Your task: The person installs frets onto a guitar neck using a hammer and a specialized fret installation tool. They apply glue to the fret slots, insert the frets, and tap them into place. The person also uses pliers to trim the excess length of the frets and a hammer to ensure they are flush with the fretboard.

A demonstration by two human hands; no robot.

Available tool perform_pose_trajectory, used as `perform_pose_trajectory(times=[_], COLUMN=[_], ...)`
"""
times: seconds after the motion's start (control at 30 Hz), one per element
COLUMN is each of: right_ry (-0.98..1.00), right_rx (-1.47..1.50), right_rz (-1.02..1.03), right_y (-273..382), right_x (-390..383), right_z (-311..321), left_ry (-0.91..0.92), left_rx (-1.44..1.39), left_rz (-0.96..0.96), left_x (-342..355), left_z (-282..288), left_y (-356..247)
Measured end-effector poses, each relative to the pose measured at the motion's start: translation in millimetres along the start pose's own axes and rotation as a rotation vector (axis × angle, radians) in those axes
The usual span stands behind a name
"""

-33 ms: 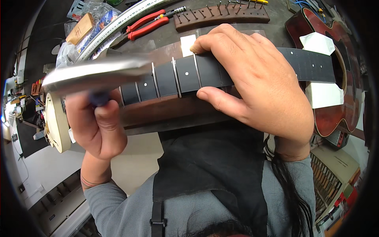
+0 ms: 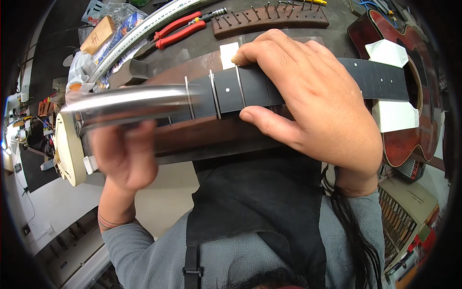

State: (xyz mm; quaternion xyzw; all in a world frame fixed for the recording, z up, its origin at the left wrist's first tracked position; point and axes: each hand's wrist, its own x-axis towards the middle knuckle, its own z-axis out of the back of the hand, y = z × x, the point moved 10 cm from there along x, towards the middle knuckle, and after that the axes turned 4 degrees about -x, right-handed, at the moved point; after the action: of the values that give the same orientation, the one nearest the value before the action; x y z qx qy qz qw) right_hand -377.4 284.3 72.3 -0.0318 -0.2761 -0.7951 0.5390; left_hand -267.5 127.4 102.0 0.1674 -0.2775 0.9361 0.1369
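Observation:
My left hand (image 2: 126, 156) is closed around the handle of a hammer, mostly hidden by the fingers and smeared by motion. The shiny metal hammer head (image 2: 132, 103), also blurred, lies across the left part of a guitar's dark fretboard (image 2: 227, 101); whether it touches cannot be told. Several metal frets cross the board. Over the neck my right hand (image 2: 320, 96) spreads, its fingertips at the far edge and its thumb on the near side. One fret (image 2: 240, 86) runs between the index fingertip and the thumb. A white piece (image 2: 229, 56) lies beside that fingertip.
Beyond the neck lie red-handled pliers (image 2: 180, 34), a curved-looking ruler (image 2: 139, 38) and a brown wooden block (image 2: 269, 23) with several metal pieces standing in it. The red guitar body (image 2: 406, 144) is at the right, with white sheets (image 2: 397, 115). A cream guitar-like body (image 2: 67, 149) stands left.
The hammer head has shifted slightly right and toward me, uncovering a dark block behind it. My left hand moved slightly right with it. My right hand has stayed in place.

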Motion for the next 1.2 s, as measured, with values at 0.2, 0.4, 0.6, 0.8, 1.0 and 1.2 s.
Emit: perform_pose_trajectory(times=[0.2,0.4,0.6,0.8,1.0,1.2], right_ry=[0.005,0.004,0.025,0.004,0.011,0.026], right_rx=[-0.004,0.008,0.016,-0.002,0.008,0.017], right_rz=[0.004,0.005,-0.016,0.009,-0.007,-0.014], right_y=[-1,-1,-4,-2,-2,-4], right_x=[0,0,0,1,0,-1], right_z=[0,-1,-2,-2,-1,-2], left_ry=[-0.203,-0.103,0.17,0.002,-0.022,-0.184], left_rx=[-0.129,-0.091,0.191,0.05,0.084,-0.017], left_rz=[0.046,-0.001,-0.011,0.082,-0.008,0.09], left_x=[-6,4,14,6,6,6], left_z=[13,5,-19,-6,0,-1], left_y=[6,1,-3,6,2,3])
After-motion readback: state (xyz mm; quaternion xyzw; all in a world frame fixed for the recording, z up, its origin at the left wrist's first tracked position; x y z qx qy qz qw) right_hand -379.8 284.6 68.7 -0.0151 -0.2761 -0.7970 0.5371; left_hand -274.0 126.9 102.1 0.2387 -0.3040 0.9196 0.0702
